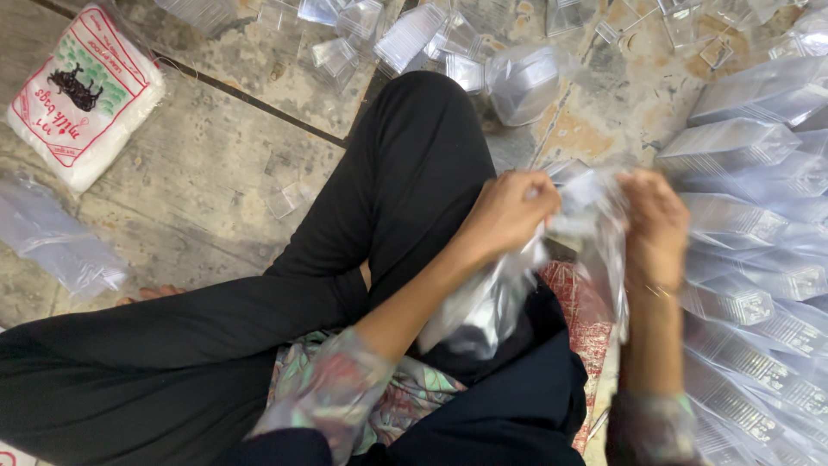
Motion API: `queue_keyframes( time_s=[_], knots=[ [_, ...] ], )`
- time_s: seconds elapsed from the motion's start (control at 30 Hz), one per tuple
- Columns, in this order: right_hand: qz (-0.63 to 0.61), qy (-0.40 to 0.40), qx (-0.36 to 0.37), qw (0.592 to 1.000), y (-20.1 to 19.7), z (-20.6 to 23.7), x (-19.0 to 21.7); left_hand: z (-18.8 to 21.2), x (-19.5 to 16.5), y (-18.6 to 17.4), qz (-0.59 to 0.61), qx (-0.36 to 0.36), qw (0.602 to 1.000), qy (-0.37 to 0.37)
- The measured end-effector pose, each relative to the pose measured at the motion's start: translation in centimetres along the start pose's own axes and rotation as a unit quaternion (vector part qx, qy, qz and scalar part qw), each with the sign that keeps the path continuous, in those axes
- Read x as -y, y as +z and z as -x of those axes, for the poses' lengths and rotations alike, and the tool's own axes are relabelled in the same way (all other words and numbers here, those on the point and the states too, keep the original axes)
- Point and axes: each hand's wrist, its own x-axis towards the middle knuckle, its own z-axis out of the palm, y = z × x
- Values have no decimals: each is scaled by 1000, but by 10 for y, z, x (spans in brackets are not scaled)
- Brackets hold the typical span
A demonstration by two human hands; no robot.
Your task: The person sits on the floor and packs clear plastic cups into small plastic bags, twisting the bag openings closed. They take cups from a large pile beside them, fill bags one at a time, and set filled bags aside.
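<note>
I saw the tiled floor (198, 164) first, worn and stained, taking up most of the view, with the person seated cross-legged on it in black trousers (405, 181). Along the right edge ran a deep stack of clear plastic containers (750, 259), ribbed and overlapping, from the top corner down past the right forearm. More loose clear pieces (414, 34) lay scattered across the floor beyond the knee. At the upper left sat a white packet of bags with red print (82, 95), and below it a limp clear bag (52, 246) lay flat on the tiles.

Over the lap, both hands were closed on one thin clear plastic bag (492, 302), which hung down between the forearms toward the trousers. The left hand (509, 211) pinched its upper edge in a tight fist; the right hand (655, 224), blurred, gripped the opposite edge just beside the container stack. I could not tell whether anything was inside the bag.

I judged the step in hand to be pulling the bag's mouth apart. The next move, as I read it, called for keeping both edges pinched while separating them evenly, since the film looked flimsy and clingy, and for a short reach right to the stack.
</note>
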Motion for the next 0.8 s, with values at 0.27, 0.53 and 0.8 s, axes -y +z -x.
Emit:
queue_keyframes(
  time_s=[0.27,0.53,0.8],
  knots=[
    [140,-191,-97,967,27,-42,-76,-133,65,32,-230,-31,964,-129],
    [97,-31,12,995,44,-2,-58,-142,65,38,-269,-87,950,-128],
    [362,-282,-65,886,77,-67,-57,-45,10,30,-229,-124,965,21]
  ],
)
